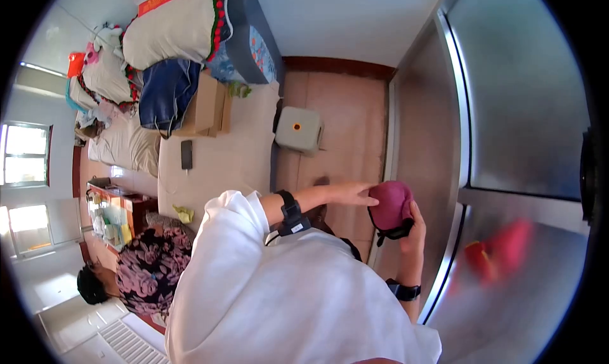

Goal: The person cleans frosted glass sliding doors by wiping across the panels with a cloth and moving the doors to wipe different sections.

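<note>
A maroon fabric pouch (pixel 391 203) with a black edge and a short black cord or tab hangs between my hands. My right hand (pixel 415 229) is closed round its lower right side, thumb and fingers on the fabric. At the pouch's upper left edge, the fingertips of my left hand (pixel 355 194) press on the cloth. What the pouch holds, if anything, is hidden. Both wrists wear black straps, and a small device sits on the left one.
A grey stool (pixel 299 129) stands on the tiled floor. On the bed (pixel 244 148) lie a dark phone (pixel 186 155), a cardboard box (pixel 203 107) and a blue bag (pixel 166 94). Another person (pixel 152 262) in a floral top is at the left. A blurred red object (pixel 498 253) shows before metallic panels.
</note>
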A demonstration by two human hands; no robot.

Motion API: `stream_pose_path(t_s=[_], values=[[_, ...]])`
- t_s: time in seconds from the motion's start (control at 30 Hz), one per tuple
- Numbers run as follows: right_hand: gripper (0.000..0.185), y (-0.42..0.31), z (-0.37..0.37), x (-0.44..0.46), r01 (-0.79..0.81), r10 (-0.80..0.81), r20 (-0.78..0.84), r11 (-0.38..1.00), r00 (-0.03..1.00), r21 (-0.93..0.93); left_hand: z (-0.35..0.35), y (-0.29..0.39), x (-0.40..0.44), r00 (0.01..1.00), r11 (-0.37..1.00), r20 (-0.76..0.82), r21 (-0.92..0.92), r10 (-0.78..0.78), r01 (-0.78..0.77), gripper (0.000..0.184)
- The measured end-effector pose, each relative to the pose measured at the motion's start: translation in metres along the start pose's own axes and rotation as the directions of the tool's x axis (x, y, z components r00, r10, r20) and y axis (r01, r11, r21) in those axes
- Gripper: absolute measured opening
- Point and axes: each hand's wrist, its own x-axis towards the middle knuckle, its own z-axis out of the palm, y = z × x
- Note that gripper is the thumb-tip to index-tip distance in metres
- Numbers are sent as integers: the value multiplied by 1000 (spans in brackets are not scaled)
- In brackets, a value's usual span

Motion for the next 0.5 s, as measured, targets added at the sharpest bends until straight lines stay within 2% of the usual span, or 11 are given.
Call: stream_pose_path(t_s=[0.03,0.07,0.13,0.17,0.2,0.27,0.33,0.37,0.4,0.47,0.5], values=[[45,-4,20,7,-32,23,91,995,996,95,-13,7,3,998,971,35,-229,-57,64,66],[45,-9,38,11,-27,17,93,994,995,102,-25,5,10,998,973,37,-221,-56,63,66],[45,-25,69,15,-33,3,146,979,989,202,-45,4,27,984,951,149,-277,-100,138,72],[45,-30,76,20,-16,-17,148,976,989,216,-50,9,32,985,935,141,-324,-102,143,74],[47,-34,81,24,32,-58,138,983,989,181,-58,13,37,983,941,153,-308,-98,141,74],[48,-44,86,30,110,-130,114,979,985,171,-77,38,49,979,897,165,-407,-116,175,74],[57,-49,83,43,231,-230,71,973,971,-2,-89,38,74,973,884,191,-424,-127,199,72],[61,-53,81,52,274,-272,46,961,961,-35,-94,41,87,984,864,148,-478,-102,161,65],[61,-55,77,58,297,-296,27,955,955,-15,-97,42,100,992,838,103,-532,-79,122,57],[59,-68,75,75,241,-251,-98,965,963,-106,-115,57,132,991,872,111,-476,-68,113,56],[59,-73,72,83,256,-265,-108,962,958,-92,-123,63,146,990,850,91,-508,-105,137,56]])
